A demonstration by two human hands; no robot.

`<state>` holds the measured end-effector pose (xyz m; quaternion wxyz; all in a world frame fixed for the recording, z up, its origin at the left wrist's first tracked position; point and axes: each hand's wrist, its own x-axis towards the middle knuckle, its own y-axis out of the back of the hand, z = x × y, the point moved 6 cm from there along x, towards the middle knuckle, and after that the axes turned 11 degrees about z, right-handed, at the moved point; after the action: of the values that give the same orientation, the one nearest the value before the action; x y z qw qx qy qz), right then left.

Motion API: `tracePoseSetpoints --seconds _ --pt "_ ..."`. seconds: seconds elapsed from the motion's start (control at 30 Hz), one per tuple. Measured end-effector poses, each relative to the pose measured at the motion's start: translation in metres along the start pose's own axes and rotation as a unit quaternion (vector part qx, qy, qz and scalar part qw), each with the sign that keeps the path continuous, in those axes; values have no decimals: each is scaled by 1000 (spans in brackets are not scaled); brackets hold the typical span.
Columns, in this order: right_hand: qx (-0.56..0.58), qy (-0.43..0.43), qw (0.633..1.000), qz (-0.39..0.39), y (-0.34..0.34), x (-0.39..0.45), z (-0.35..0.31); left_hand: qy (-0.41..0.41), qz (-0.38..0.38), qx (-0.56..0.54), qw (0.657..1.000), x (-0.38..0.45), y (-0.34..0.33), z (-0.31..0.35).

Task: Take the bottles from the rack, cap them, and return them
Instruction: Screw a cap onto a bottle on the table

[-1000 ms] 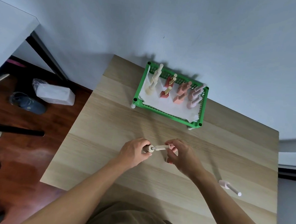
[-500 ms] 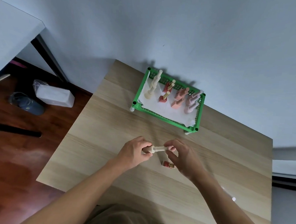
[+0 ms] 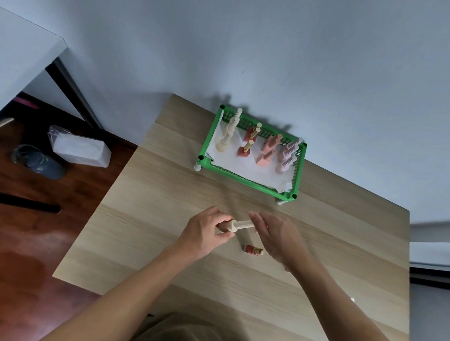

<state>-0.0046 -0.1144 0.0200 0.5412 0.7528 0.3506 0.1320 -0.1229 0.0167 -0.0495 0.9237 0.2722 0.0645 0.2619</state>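
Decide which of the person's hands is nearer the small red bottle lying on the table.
Right. The right hand hovers just above and beside the small red bottle, while the left hand is farther off on its other side, holding the cream bottle.

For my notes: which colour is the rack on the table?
Green, seen clearly in the head view: the rack.

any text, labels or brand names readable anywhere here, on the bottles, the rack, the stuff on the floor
None can be read.
Bottles in the green rack: no lettering shows; too small to tell.
Cream bottle held by the left hand, right hand at its cap: no print visible.
Red bottle lying on the table: too small and blurred.
White wrapped package on the floor: no legible marking.
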Motion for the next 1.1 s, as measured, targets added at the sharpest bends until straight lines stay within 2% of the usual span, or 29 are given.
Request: tracePoseSetpoints --seconds 0.17,0.3,0.37,0.5,0.63,0.87,1.0,1.1 --pt "20 8 1000 9 6 4 4 12 10 -1 1000 -3 2 -4" --pt "53 74 996 -22 7 -3 0 18 14 1 1000 -2 2 -6" --pt "52 89 995 -13 8 -5 -3 19 13 -1 1000 -2 1 -5" --pt "34 51 998 -12 5 -5 -6 19 17 -4 1000 -2 1 -5" --pt "-30 29 999 -18 2 -6 -6 15 16 -2 1000 -2 0 -5" --pt "-34 -12 999 -16 5 -4 3 13 10 -2 1000 -3 -2 -6" --pt "29 53 997 -37 7 -10 1 12 11 5 1000 -3 -2 -6" --pt "35 89 995 -30 8 -13 -4 11 8 7 1000 -4 -4 -5"
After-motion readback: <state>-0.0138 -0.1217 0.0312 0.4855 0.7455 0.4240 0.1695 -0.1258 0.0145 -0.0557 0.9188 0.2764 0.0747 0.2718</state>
